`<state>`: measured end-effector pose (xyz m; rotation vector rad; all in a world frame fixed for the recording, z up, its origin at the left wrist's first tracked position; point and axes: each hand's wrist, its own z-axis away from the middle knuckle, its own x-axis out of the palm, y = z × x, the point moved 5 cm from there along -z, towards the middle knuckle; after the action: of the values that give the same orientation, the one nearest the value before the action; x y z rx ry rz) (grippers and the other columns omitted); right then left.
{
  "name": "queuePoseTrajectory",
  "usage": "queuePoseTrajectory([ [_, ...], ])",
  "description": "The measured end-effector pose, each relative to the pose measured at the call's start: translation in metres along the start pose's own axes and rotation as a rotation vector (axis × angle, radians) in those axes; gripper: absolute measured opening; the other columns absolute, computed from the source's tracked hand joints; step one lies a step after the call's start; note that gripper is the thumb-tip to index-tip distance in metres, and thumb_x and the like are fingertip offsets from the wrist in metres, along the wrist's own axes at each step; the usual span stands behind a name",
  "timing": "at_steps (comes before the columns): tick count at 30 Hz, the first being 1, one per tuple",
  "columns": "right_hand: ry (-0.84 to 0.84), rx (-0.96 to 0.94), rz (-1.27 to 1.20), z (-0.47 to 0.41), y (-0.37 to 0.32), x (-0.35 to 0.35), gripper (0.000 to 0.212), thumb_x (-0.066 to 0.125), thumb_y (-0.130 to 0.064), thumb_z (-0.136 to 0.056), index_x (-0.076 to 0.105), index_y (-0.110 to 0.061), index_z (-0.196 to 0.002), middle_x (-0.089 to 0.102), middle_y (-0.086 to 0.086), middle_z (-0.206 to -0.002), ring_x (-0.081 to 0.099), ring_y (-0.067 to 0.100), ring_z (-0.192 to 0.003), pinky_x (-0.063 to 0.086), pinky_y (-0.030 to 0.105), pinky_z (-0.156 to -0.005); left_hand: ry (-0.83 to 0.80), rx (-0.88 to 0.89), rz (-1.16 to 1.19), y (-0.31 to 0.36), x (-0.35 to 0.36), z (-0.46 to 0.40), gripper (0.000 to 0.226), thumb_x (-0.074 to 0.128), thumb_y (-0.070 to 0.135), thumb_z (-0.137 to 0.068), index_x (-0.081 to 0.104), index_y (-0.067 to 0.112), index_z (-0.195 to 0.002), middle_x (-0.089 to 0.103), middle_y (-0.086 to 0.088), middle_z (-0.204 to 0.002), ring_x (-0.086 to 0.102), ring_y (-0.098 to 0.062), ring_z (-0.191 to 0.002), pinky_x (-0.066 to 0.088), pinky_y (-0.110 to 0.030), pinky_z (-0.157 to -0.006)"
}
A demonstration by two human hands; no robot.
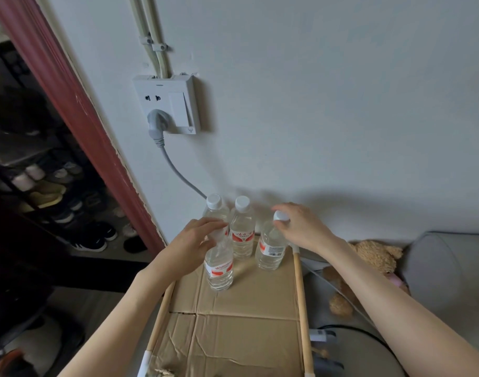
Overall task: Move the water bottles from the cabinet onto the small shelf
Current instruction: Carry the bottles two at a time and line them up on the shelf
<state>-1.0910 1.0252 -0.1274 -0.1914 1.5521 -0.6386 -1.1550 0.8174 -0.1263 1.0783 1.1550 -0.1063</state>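
Several clear water bottles with white caps and red-and-white labels stand on a cardboard-topped small shelf with wooden rails. My left hand wraps around the neck of the front left bottle. My right hand grips the top of the right bottle, just under its cap. Behind them, two more bottles stand free near the wall: the back left bottle and the back middle bottle.
A wall socket with a grey plug and cable hangs above the bottles. A dark shoe rack fills the left behind a red door frame. A brown teddy bear and grey cushion lie right of the shelf.
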Motion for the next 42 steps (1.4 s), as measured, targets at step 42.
queuePoseTrajectory([
  [42,0.142,0.011,-0.092,-0.02,0.009,0.01,0.037,0.057,-0.026,-0.087,0.047,-0.016,-0.121,0.055,0.008,-0.118,0.053,0.023,-0.101,0.044,0.034,-0.087,0.044,0.012,-0.003,-0.003,-0.004,-0.012,0.039,0.058,-0.003,-0.081,0.059,0.016,-0.115,0.053,0.003,-0.117,0.049,-0.011,-0.093,0.033,0.0,-0.073],
])
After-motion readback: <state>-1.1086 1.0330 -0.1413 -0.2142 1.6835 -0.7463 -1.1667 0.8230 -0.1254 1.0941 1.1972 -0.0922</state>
